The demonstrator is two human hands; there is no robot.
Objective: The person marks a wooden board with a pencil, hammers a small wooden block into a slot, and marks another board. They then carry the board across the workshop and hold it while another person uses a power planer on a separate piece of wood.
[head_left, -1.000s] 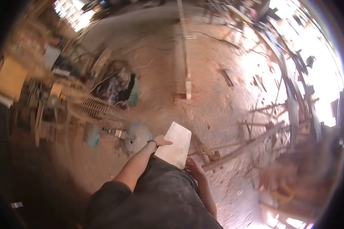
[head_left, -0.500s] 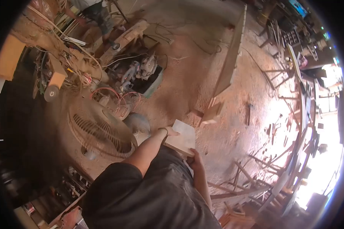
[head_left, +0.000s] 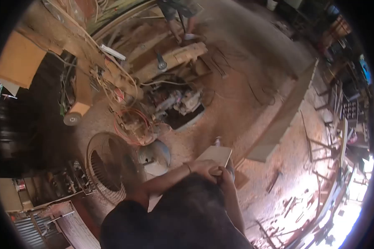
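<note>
A pale flat wooden board [head_left: 217, 154] is held close in front of my body, its far end pointing away from me. My left hand [head_left: 204, 167], with a band at the wrist, is closed on its near left part. At the near right corner my right hand [head_left: 225, 176] is closed on the same board, right beside the left hand. Part of the near end is hidden behind my fingers.
A round floor fan [head_left: 108, 168] stands to my left, near a machine with red hoses [head_left: 133, 124]. Ahead right lies a long plank [head_left: 284, 120] on the dusty floor. A co-worker's legs [head_left: 179, 20] are at the top. Scrap wood [head_left: 293, 211] litters the right.
My view has swung left, so the surroundings sit further right. The board has tilted to a flatter angle, and my left hand has moved in beside my right hand.
</note>
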